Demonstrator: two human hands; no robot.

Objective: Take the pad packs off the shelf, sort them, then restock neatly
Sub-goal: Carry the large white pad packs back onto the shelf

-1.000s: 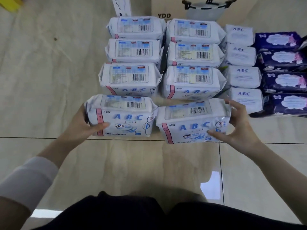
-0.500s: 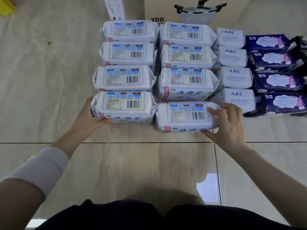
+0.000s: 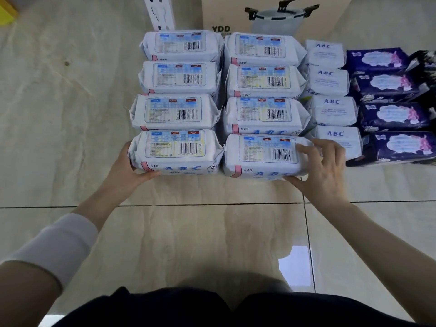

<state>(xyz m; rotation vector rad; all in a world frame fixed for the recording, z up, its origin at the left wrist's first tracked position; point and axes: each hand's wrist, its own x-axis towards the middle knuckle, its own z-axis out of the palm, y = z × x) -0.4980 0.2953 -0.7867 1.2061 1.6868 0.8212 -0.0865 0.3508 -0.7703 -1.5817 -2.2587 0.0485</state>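
Two columns of large white ABC pad packs stand on the tiled floor, barcodes up. My left hand [image 3: 127, 168] grips the left end of the nearest left pack [image 3: 175, 149], thumb under its front edge. My right hand [image 3: 323, 166] grips the right end of the nearest right pack [image 3: 262, 156], fingers on top, thumb at the front. Both packs sit at the front of their columns, against the packs behind. To the right runs a column of smaller white ABC packs [image 3: 335, 109], then a column of dark purple packs [image 3: 394, 116].
A cardboard box [image 3: 219, 17] printed with a pot and "YDD" stands behind the rows, beside a white slotted shelf upright [image 3: 160, 13]. A yellow object [image 3: 6, 10] shows at the top left corner. Beige floor tiles [image 3: 59, 102] stretch left and toward me.
Both front packs moved away from me and tipped barcode-up, closing against the rows behind. My hands stayed on their outer ends.
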